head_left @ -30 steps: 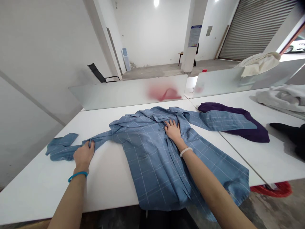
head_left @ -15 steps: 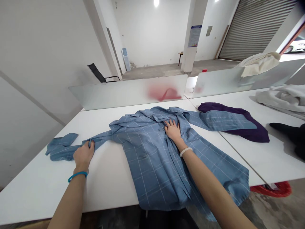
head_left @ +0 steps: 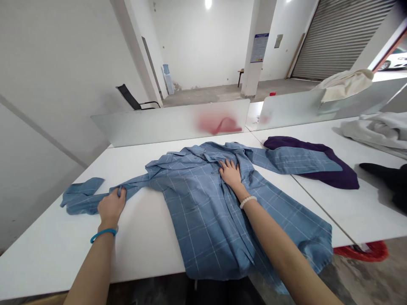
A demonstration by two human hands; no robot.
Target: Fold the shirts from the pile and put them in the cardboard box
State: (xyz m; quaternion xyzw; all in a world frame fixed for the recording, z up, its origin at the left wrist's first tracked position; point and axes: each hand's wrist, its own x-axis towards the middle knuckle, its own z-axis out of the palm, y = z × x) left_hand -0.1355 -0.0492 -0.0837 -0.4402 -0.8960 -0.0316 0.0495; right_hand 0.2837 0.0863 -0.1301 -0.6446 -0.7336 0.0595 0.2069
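A blue checked shirt (head_left: 203,203) lies spread on the white table (head_left: 143,237), its collar toward the far side and its hem hanging over the near edge. My left hand (head_left: 111,205) is closed around the sleeve on the left, gripping the cloth partway along; the cuff end lies bent back beyond it. Flat on the shirt's upper front, beside the button placket, rests my right hand (head_left: 231,174) with fingers spread. The other sleeve stretches right, across a purple garment (head_left: 345,180).
Frosted divider panels (head_left: 152,125) line the table's back edge, with a cream cloth (head_left: 346,84) draped over the right one. Light grey fabric (head_left: 381,131) and a black garment (head_left: 394,182) lie at the right. Below the table is a red-rimmed bin (head_left: 377,252).
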